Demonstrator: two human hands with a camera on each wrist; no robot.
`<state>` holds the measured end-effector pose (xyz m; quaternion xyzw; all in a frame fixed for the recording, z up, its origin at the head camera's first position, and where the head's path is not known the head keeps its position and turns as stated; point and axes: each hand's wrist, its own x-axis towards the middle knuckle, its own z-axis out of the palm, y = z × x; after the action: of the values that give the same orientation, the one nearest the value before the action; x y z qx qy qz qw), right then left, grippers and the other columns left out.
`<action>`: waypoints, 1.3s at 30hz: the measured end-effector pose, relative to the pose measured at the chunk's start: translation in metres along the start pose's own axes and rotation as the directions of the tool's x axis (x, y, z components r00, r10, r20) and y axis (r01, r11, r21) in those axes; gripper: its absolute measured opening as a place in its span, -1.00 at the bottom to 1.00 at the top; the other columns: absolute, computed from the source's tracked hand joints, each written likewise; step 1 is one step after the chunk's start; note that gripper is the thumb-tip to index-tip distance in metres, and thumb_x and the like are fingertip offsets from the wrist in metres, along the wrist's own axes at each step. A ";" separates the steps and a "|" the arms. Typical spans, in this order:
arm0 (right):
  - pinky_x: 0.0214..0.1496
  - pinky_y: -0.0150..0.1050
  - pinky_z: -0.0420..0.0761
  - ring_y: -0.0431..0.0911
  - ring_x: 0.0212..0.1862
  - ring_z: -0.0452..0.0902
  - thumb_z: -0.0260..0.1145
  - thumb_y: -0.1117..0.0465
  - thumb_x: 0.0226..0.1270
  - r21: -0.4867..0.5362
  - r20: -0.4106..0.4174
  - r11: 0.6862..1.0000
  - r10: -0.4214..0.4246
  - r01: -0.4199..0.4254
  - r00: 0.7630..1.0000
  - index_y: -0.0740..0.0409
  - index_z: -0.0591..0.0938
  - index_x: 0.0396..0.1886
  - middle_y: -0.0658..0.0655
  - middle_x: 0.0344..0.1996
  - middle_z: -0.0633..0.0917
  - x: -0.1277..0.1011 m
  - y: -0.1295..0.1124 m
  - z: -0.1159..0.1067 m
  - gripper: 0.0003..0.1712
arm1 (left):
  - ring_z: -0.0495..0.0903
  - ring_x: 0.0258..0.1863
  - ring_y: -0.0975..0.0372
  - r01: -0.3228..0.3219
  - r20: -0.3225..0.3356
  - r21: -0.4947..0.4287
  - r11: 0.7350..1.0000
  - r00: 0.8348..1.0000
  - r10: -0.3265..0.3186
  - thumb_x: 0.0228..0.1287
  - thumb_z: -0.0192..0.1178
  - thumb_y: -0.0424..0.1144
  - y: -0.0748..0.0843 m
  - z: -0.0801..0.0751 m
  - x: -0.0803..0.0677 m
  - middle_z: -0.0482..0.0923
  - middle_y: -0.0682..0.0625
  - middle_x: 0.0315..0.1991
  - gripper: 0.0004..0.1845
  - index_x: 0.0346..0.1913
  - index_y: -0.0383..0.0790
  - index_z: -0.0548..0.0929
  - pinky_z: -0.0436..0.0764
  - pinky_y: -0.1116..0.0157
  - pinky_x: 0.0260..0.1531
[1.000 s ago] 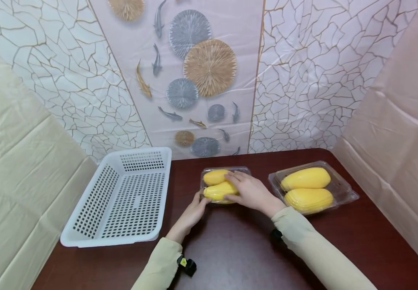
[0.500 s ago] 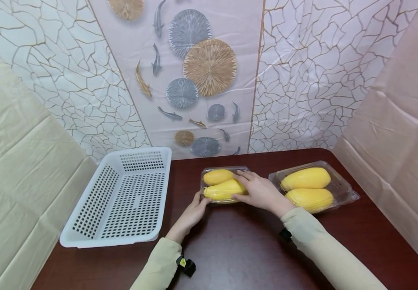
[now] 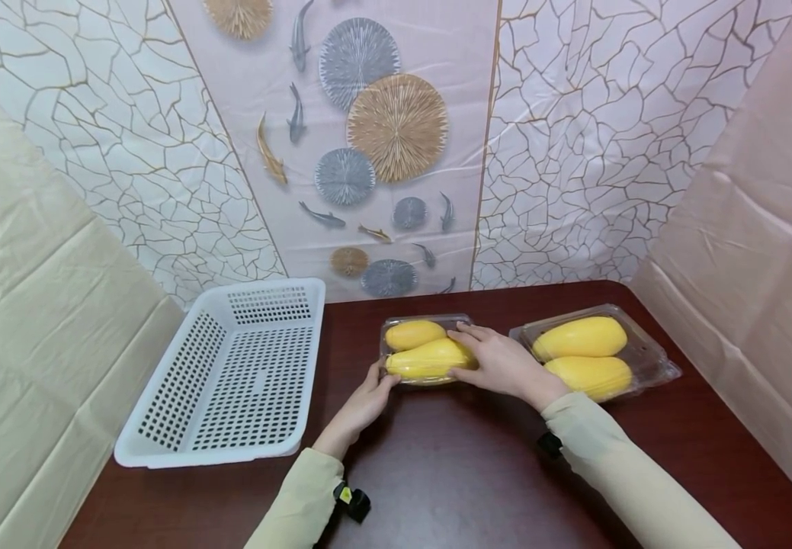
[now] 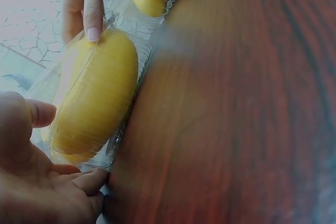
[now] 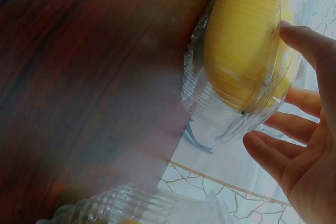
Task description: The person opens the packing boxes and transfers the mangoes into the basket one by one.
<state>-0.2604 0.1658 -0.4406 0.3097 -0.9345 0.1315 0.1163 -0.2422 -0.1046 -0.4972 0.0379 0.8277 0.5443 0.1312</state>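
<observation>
At your far left the white basket [image 3: 231, 374] sits with its near rim close to the table's front edge, and a strip of bare dark table [image 3: 437, 473] separates it from the small clear box [image 3: 425, 351] at the middle. Your left hand [image 3: 363, 402] grips that box's left end, thumb against the near corner and fingers curled at its side. The box rests flat on the table with two yellow fruits [image 3: 428, 360] inside. Your right hand [image 3: 501, 362] clamps the right end, thumb on the near side and fingers over the top. Just beside your right hand is the larger clear box [image 3: 649, 358], near the table's right edge. Broad open tabletop lies in front of both boxes, toward you.
</observation>
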 end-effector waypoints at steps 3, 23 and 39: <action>0.20 0.11 0.54 0.24 0.29 0.48 0.46 -0.17 0.24 0.002 -0.001 1.000 -0.008 0.008 1.000 0.28 0.51 0.37 0.39 0.34 0.48 0.000 0.000 0.000 -0.15 | 0.16 0.48 -0.03 -0.001 0.008 0.004 1.000 1.000 0.001 0.47 0.00 0.15 0.000 -0.001 0.000 0.18 -0.22 0.51 -0.18 0.60 -0.19 0.04 0.19 -0.06 0.40; -0.10 0.06 0.68 0.24 0.02 0.66 0.39 -0.02 0.23 -0.007 0.056 1.000 -0.002 0.003 0.998 0.32 0.51 0.33 0.44 0.28 0.51 0.005 -0.003 -0.005 -0.24 | 0.11 0.51 -0.07 -0.002 0.026 -0.002 1.000 1.000 0.002 0.46 0.00 0.20 -0.002 -0.001 0.002 0.10 -0.22 0.55 -0.14 0.61 -0.16 0.01 0.17 -0.10 0.40; -0.26 0.02 0.67 0.17 -0.16 0.69 0.36 0.02 0.12 -0.061 0.063 0.998 0.029 -0.025 0.998 0.36 0.53 0.28 0.43 0.22 0.56 0.009 -0.010 -0.006 -0.24 | 0.07 0.52 -0.05 -0.007 0.039 0.005 1.000 0.999 0.007 0.47 -0.01 0.20 0.000 -0.001 -0.001 0.03 -0.19 0.58 -0.13 0.62 -0.19 -0.01 0.14 -0.09 0.42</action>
<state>-0.2604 0.1548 -0.4302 0.2976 -0.9453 0.0948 0.0938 -0.2419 -0.1058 -0.4963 0.0518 0.8263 0.5418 0.1451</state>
